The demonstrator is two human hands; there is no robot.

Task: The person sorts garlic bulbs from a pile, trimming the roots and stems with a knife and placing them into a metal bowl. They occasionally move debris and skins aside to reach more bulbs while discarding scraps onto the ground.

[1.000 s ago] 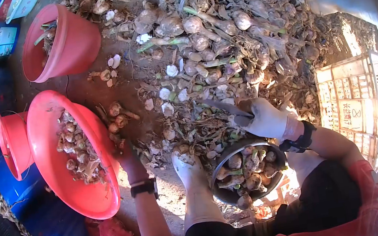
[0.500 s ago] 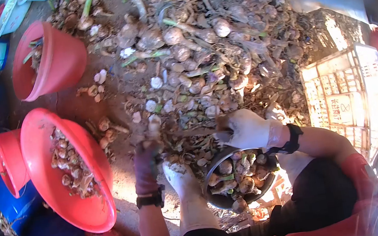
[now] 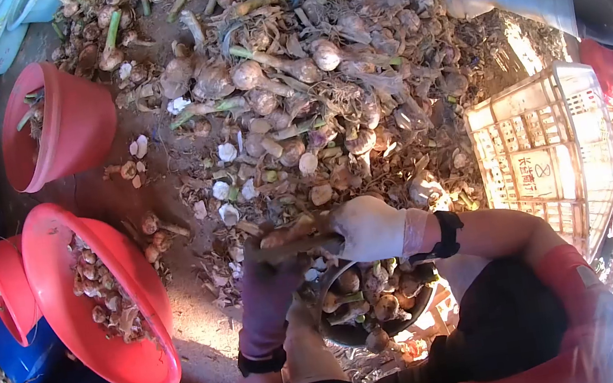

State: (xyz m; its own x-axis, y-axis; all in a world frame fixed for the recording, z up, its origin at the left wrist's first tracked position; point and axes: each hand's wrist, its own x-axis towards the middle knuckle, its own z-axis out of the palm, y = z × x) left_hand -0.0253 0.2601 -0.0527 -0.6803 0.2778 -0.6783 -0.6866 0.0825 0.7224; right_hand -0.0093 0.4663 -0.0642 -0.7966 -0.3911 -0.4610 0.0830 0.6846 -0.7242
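My right hand, in a whitish glove, is closed around the handle end of a knife. The knife's flat, dark blade points left. At its tip side, my left hand in a purplish glove is blurred; its fingers are curled against the blade, and what they hold is hidden. A brownish stalk-like piece lies along the blade's upper edge. Just below my hands, a dark bowl sits between my legs, filled with garlic bulbs. Ahead spreads a heap of garlic with stalks, roots and dry skins.
On the left stand a large pink basin with trimmed bulbs, a small pink bucket and a tilted red bucket. A pale plastic crate stands at the right. Loose bulbs lie near the basin.
My left hand has come right, closer to my right hand, and now meets the blade. The whole view has shifted, so the surroundings appear lower and further left.
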